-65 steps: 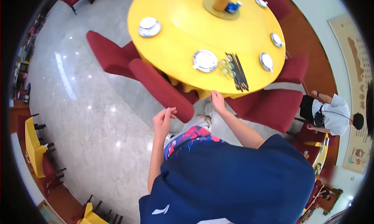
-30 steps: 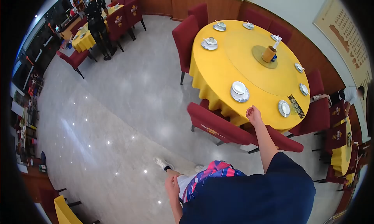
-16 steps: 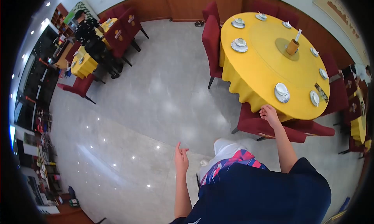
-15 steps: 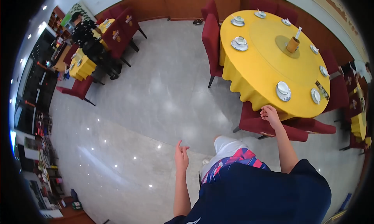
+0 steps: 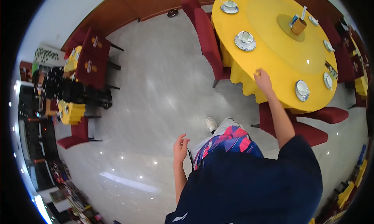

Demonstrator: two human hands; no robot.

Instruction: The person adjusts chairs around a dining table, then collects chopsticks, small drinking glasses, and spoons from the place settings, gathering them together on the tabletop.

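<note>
My left hand [image 5: 180, 148] hangs over the grey floor, its fingers loosely bent and apart, with nothing in it. In front of the yellow round table [image 5: 249, 64], my right hand [image 5: 263, 81] is raised with its fingers curled in; no object shows in it. Nearest to that hand on the cloth are a bowl on a patterned plate [image 5: 302, 90] and another bowl setting with a glass [image 5: 245, 41]. Whether the right hand touches the cloth I cannot tell; it appears above the table's near edge.
Red chairs [image 5: 210, 48] surround the round table, one pair [image 5: 300, 126] close to my right side. A wooden holder [image 5: 299, 27] stands mid-table. At left, a person in dark clothes [image 5: 70, 87] stands by small yellow tables [image 5: 72, 113]. Grey floor [image 5: 156, 76] lies ahead.
My view has moved forward and turned, so the round table is nearer. My right hand now overlaps the table's edge. A white shoe has come into view ahead of me.
</note>
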